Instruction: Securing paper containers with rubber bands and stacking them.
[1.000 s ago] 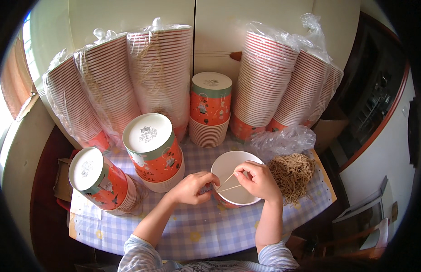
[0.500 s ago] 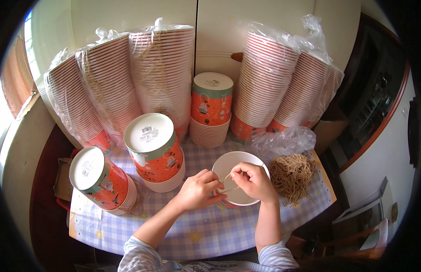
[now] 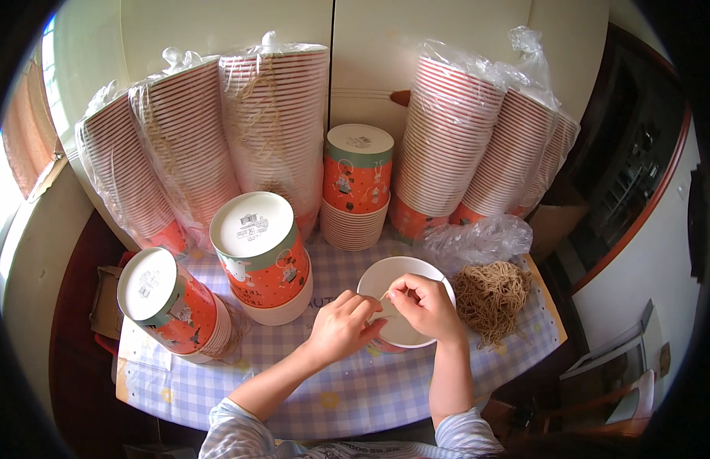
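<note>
Over a white-lined paper bucket point(image 3: 397, 269), mouth up, my two hands hold a thin tan string point(image 3: 385, 295). My right hand point(image 3: 425, 307) pinches it between thumb and fingertips. My left hand point(image 3: 341, 329) is closed on the string's other part, just left of the rim. Only short bits of the string show between the fingers. To the right of the bucket lies a tangled heap of tan strings point(image 3: 491, 300).
Upside-down orange and green buckets stand in a left stack point(image 3: 147, 283), a taller stack point(image 3: 252, 226) and a back stack point(image 3: 359, 140). Plastic-wrapped bucket stacks point(image 3: 275, 115) line the back. Crumpled clear plastic point(image 3: 481, 239) lies behind the strings. A blue checked cloth point(image 3: 294, 398) covers the table.
My left hand has shifted slightly right and its fingers have curled in more. Less of the string shows between my hands. The buckets and the heap have stayed put.
</note>
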`<control>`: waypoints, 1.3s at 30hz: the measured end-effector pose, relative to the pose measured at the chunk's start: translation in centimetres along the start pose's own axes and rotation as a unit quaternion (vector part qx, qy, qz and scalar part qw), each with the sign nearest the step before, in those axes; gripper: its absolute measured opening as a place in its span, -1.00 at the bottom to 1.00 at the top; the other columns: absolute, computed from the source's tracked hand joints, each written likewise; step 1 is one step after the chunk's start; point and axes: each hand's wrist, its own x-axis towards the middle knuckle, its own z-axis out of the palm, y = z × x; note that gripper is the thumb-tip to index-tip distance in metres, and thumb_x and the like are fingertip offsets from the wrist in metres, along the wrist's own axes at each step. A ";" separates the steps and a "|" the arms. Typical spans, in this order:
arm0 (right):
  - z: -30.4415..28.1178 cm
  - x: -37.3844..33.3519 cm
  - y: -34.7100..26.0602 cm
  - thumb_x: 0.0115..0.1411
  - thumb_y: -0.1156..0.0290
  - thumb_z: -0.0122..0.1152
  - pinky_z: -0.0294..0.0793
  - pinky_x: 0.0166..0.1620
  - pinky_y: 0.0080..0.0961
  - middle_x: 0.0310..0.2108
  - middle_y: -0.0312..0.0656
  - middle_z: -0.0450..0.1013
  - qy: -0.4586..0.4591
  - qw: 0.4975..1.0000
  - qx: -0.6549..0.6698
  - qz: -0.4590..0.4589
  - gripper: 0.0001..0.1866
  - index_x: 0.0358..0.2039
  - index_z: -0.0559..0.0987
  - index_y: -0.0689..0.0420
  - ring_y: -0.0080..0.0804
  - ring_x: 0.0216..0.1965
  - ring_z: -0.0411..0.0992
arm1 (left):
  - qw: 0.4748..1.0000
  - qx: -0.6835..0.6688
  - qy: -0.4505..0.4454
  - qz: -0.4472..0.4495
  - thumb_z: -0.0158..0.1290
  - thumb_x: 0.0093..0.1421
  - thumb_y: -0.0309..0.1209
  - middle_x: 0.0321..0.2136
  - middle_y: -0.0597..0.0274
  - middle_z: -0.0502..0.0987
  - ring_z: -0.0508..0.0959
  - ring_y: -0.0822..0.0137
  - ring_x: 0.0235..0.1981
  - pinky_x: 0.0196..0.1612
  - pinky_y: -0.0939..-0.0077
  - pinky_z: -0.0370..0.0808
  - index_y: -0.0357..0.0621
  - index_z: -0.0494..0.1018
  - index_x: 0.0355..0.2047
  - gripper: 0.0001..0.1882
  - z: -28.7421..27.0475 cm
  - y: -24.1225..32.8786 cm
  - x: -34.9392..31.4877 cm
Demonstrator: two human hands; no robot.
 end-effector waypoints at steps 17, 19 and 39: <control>-0.3 -0.1 -0.4 0.10 0.48 0.08 0.26 -0.52 -0.73 -0.61 -0.37 0.38 -0.069 0.996 -0.054 -0.015 -0.90 -0.48 0.47 0.24 -0.74 -0.57 0.26 | 0.792 -0.546 -0.024 -0.271 -0.04 0.19 -0.41 -0.44 0.31 0.46 0.47 0.57 -0.39 -0.31 0.69 0.43 -0.25 0.32 -0.35 -0.86 0.0 -1.0 -0.5; -0.2 -0.2 -0.2 0.09 0.48 0.08 0.27 -0.52 -0.71 -0.59 -0.35 0.39 -0.066 0.996 -0.060 -0.025 -0.91 -0.47 0.47 0.24 -0.72 -0.57 0.28 | 0.795 -0.535 -0.031 -0.285 -0.03 0.18 -0.43 -0.44 0.31 0.46 0.47 0.56 -0.39 -0.31 0.69 0.44 -0.26 0.33 -0.35 -0.86 -0.2 -0.9 -0.4; -0.3 -0.5 -1.2 0.09 0.35 0.11 0.46 -0.21 -0.52 -0.14 -0.01 0.41 -0.119 0.975 -0.185 -0.034 -0.51 -0.01 0.32 0.35 -0.27 -0.27 0.48 | 0.747 -0.570 -0.044 -0.339 0.00 0.16 -0.46 -0.46 0.27 0.48 0.47 0.53 -0.40 -0.31 0.66 0.44 -0.27 0.36 -0.37 -0.89 -1.0 -0.9 0.0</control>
